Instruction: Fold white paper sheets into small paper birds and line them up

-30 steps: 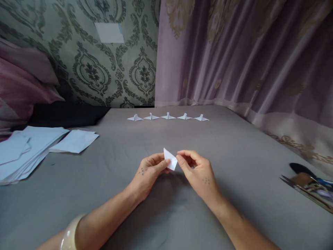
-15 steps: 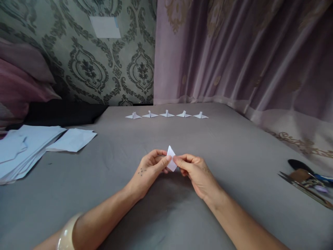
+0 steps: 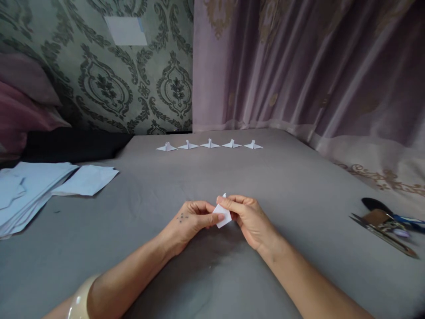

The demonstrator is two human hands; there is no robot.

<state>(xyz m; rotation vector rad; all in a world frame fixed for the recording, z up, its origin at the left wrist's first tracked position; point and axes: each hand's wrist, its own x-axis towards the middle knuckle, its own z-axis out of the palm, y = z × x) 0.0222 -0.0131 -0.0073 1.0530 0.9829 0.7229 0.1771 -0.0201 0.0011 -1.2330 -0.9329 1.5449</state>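
A small folded piece of white paper (image 3: 223, 216) is pinched between both hands, just above the grey cloth surface (image 3: 159, 274). My left hand (image 3: 191, 223) grips its lower left part, thumb lying across the front face. With thumb and bent fingers, my right hand (image 3: 245, 217) holds the upper right part, the thumb near the top tip. Fingers hide the back of the paper and part of its upper edge. Beyond the hands stands a row of several small folded white paper figures (image 3: 210, 144), each with flat wings and a raised middle.
A stack of white sheets (image 3: 36, 186) lies at the left, beside a smaller bundle of paper (image 3: 88, 179). Pointed scissors (image 3: 381, 235) and other small tools lie at the right. Black cloth (image 3: 76, 144) and a purple curtain (image 3: 252, 66) border the back.
The folded paper has turned and dropped slightly between the hands. My right thumb has moved up toward its tip, and my left thumb is lower on its face. The view has shifted slightly.
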